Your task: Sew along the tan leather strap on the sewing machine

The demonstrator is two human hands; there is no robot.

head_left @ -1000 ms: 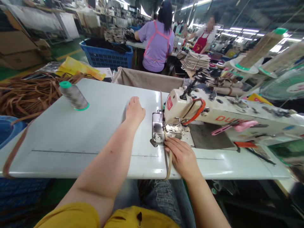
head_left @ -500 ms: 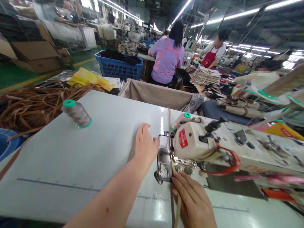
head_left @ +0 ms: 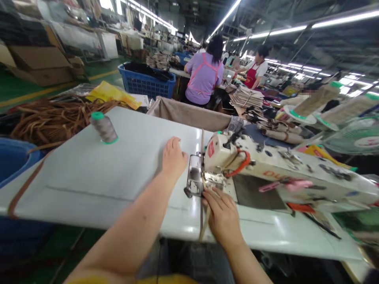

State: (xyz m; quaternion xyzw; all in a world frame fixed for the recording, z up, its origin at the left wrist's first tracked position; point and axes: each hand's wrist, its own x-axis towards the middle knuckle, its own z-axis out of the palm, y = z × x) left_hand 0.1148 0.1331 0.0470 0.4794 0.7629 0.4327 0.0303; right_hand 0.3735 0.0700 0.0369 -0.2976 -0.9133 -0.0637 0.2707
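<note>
A narrow tan strap (head_left: 205, 228) runs lengthwise past the head of a white sewing machine (head_left: 221, 153) and down over the table's near edge. My right hand (head_left: 223, 215) is on the strap just in front of the needle area, fingertips on top and thumb at its side. Left of the metal bed plate (head_left: 194, 170), my left hand (head_left: 174, 158) rests on the white table (head_left: 130, 157). Its fingers are loosely bent, the thumb stands apart, and nothing shows in it. The needle itself is hidden by the machine head.
A grey thread cone (head_left: 104, 128) stands on the table's left part. Brown straps (head_left: 59, 118) lie heaped beyond, near a blue tub (head_left: 17, 159). Behind the table are a cloth-sided bin (head_left: 189, 114), a blue crate (head_left: 148, 83) and a seated co-worker (head_left: 204, 75).
The view has shifted, so the table's near edge and my lap now show. Both hands keep about the same places beside the machine; the strap's advance cannot be made out.
</note>
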